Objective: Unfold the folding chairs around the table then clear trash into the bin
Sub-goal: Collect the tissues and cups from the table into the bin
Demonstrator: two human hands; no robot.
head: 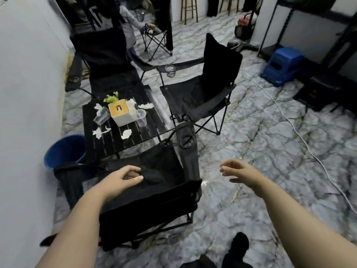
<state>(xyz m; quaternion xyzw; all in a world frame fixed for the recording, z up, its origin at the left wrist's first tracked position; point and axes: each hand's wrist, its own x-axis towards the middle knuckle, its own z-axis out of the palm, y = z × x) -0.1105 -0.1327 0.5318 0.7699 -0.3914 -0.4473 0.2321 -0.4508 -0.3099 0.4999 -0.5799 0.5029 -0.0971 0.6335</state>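
Our two bare forearms reach forward from the bottom edge. The left grip, a bare hand, hangs just above the seat of a black fabric folding camp chair whose backrest faces us. Its fingers are loosely curled with the thumb out, and we see nothing held in it. The right grip, the other bare hand, hangs in the air over the marbled grey floor just right of that chair, fingers relaxed and slightly bent, also holding nothing.

Beyond the chair stands a low black slatted metal surface. A second black folding chair stands open at its right side and a third black folding chair stands open at its far side. We judge the unfolding part done, as far as we can see.

The trash is not yet cleared. On the surface lie crumpled white tissues, a clear plastic cup tipped on its side and a clear plastic cup standing upright. They sit around a white tissue box with a wooden top and a small green plant.

A round blue plastic bin sits on the floor by the pale wall, just left of the surface. We cannot tell whether anything is inside.
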